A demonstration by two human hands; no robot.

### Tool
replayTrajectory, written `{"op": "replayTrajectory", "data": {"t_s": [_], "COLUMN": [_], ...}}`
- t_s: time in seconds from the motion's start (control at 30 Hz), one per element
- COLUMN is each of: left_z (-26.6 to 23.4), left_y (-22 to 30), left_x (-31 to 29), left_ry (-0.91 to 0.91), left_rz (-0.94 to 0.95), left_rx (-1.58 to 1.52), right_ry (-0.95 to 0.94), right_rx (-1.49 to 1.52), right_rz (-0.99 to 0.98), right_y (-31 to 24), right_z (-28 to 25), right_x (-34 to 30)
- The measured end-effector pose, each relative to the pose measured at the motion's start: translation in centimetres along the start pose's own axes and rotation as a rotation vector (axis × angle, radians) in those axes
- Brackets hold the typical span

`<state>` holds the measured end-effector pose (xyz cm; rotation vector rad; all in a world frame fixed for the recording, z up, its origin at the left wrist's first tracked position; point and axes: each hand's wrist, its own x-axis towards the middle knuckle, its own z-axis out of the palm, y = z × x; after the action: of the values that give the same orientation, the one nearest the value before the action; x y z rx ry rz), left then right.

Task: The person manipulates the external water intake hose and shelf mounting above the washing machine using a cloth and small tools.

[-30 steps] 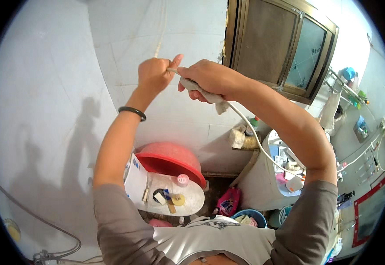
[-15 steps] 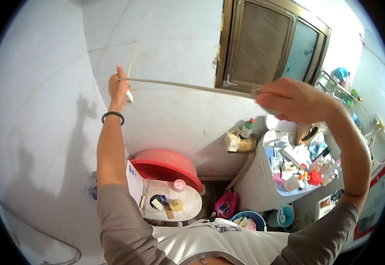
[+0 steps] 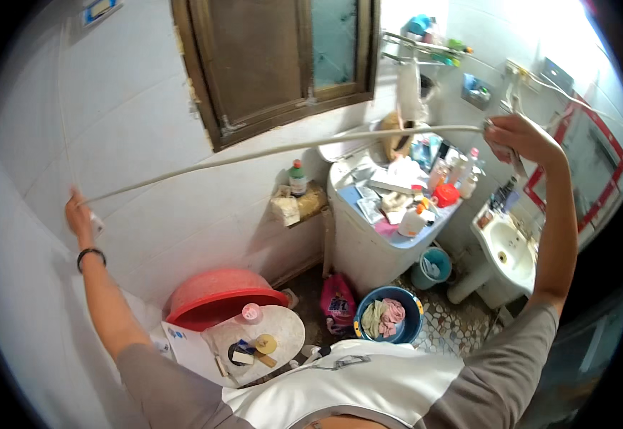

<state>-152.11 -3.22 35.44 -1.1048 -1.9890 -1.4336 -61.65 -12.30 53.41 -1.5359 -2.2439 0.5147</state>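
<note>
Left hand [image 3: 78, 216] and right hand [image 3: 524, 139] are clasping a cable [image 3: 275, 149]. It is running left to right below the window [image 3: 254, 64].

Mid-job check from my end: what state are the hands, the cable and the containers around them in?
White cable: stretched between both hands
Left hand: closed on the cable
Right hand: closed on the cable
Red basin: tipped on its side
Green bottle: upright, capped
Blue basin: upright, holding crumpled cloths
</note>
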Motion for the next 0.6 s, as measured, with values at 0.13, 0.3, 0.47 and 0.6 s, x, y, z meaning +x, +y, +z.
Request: {"op": "replayTrajectory", "data": {"t_s": [0.13, 0.3, 0.47, 0.6], "left_z": [2.7, 2.8, 3.1, 5.9], "left_y": [5.8, 10.0, 14.7, 14.9], "left_x": [-2.8, -7.6, -13.2, -17.1], "left_ry": [-0.212, -0.319, -0.571, -0.636], "left_rz": [0.119, 0.395, 0.577, 0.685], "left_rx": [0.054, 0.161, 0.492, 0.689], "right_ry": [0.195, 0.43, 0.491, 0.545], "right_rx": [0.082, -0.024, -0.033, -0.235], "right_rz": [0.001, -0.188, -0.26, -0.47], "right_y": [4.3, 5.2, 3.6, 3.0], "right_z": [0.0, 0.5, 1.8, 1.8], "right_x": [1.6, 6.9, 11.3, 12.1]}}
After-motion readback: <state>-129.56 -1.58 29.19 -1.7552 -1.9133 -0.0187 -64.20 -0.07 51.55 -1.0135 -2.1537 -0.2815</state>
